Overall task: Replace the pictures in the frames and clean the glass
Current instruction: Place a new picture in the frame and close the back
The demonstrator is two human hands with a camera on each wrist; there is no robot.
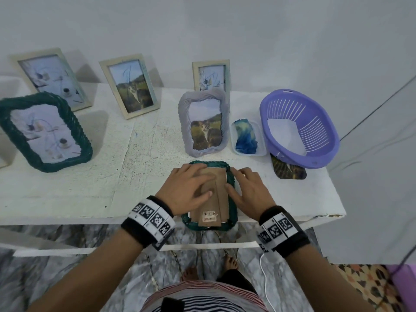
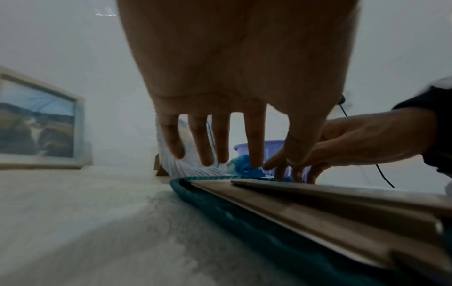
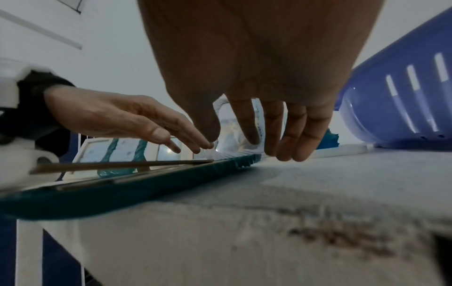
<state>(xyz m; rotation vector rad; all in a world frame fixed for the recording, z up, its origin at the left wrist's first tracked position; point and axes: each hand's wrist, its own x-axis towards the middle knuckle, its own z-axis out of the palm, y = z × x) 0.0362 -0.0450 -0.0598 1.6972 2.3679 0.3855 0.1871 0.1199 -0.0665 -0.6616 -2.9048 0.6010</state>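
Observation:
A dark green woven frame lies face down at the table's front edge, its near end over the edge. Its brown cardboard backing faces up, and the backing's stand flap lifts slightly. My left hand rests flat on the backing with its fingers spread and straight. To its right, my right hand sits at the frame's right rim, fingers extended, fingertips touching the backing's far edge. The glass and picture side of this frame is hidden.
Behind stand a grey frame with a cat picture, a green woven frame and three cream frames. A blue cloth lies in a white tray. A purple basket holds paper, with a loose picture under it.

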